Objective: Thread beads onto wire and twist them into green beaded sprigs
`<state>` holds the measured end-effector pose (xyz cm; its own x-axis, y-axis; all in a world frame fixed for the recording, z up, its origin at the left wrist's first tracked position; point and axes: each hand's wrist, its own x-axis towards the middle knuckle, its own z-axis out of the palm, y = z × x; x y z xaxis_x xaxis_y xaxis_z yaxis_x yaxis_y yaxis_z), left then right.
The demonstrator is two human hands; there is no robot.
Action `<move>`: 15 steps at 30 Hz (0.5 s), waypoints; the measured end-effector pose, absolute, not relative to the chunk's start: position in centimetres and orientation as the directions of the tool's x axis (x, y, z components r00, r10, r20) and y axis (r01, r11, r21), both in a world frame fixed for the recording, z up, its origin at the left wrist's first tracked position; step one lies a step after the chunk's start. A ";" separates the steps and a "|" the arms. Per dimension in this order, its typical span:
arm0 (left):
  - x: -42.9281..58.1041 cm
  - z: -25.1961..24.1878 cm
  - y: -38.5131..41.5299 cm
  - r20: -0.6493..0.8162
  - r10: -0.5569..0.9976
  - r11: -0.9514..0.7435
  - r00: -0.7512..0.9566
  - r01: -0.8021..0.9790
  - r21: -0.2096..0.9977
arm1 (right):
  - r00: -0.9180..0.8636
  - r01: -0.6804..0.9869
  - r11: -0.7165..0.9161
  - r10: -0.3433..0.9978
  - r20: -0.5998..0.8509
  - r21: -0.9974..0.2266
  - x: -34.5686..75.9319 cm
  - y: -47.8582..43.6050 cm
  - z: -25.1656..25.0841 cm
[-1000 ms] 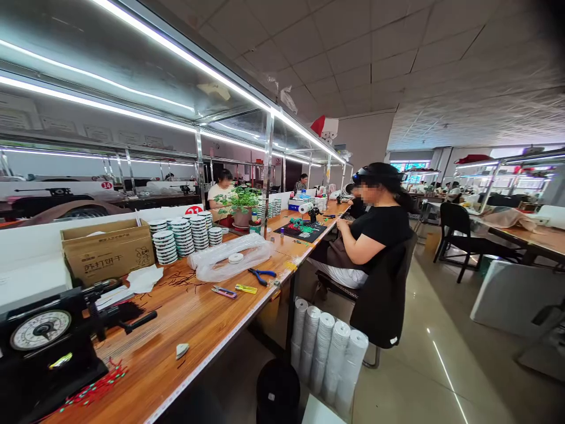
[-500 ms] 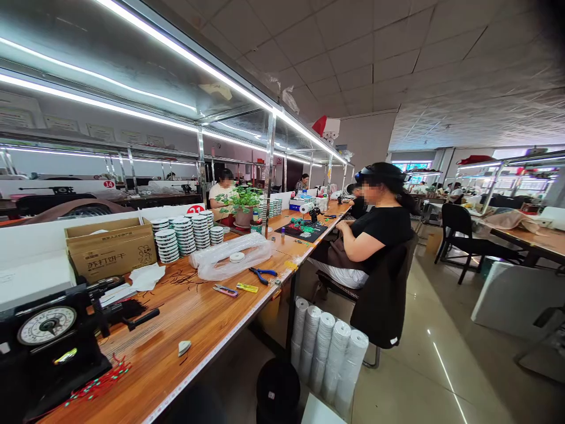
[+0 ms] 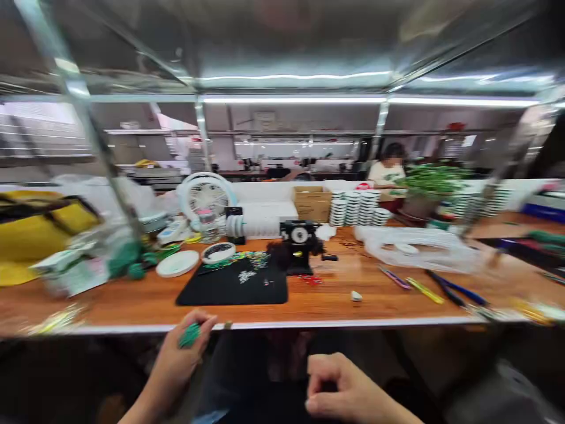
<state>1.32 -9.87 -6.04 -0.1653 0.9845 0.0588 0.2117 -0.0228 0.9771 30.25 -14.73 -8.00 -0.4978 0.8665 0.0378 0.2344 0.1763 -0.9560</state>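
My left hand (image 3: 180, 353) is closed around a small green bundle (image 3: 189, 335), perhaps cord, by the front edge of the table. My right hand (image 3: 348, 388) hangs lower, in front of the table edge, with its fingers curled in toward the thumb; whatever may be between them is hidden. Beyond my left hand lies a black mat (image 3: 233, 288) with small white and coloured pieces on it. A black hand-cranked machine with a dial (image 3: 300, 235) stands behind the mat's right side, and red pieces (image 3: 310, 280) lie at its foot.
On the right lie a pink-handled tool (image 3: 394, 277), a yellow tool (image 3: 424, 290), blue-handled pliers (image 3: 459, 290) and clear plastic wrap (image 3: 424, 250). Stacked spools (image 3: 353, 209) and a cardboard box (image 3: 312, 205) stand behind. A fan (image 3: 206, 197) and a yellow bag (image 3: 44, 235) are left.
My view has swung left from the neighbouring worker to face the table straight on. Both my hands are now in view, the left with the green bundle. The picture is blurred by motion.
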 end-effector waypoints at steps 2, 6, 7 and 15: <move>0.8 -5.6 -9.8 0.006 0.995 -0.008 -0.099 -0.016 1.000 | -0.528 0.277 0.214 0.848 0.038 -0.937 31.2 -14.8 -7.5; 0.5 -4.9 -10.4 -0.089 0.996 0.088 -0.002 -0.123 0.988 | -0.530 0.405 0.260 0.848 0.007 -0.877 33.3 -14.3 -7.7; 0.7 -4.8 -10.8 -0.077 0.997 0.077 -0.007 -0.049 0.996 | -0.509 0.451 0.257 0.861 -0.010 -0.855 33.5 -14.1 -7.8; 7.0 -6.3 -14.3 0.025 0.949 -0.117 0.314 0.276 0.954 | -0.620 -0.116 -0.193 0.780 -0.081 -0.974 25.7 -13.5 -8.4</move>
<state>6.97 -14.28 -6.28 0.3137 0.9492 0.0253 0.2764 -0.1168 0.9539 25.66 -13.47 -8.40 -0.6205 0.7800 -0.0810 -0.1157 -0.1932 -0.9743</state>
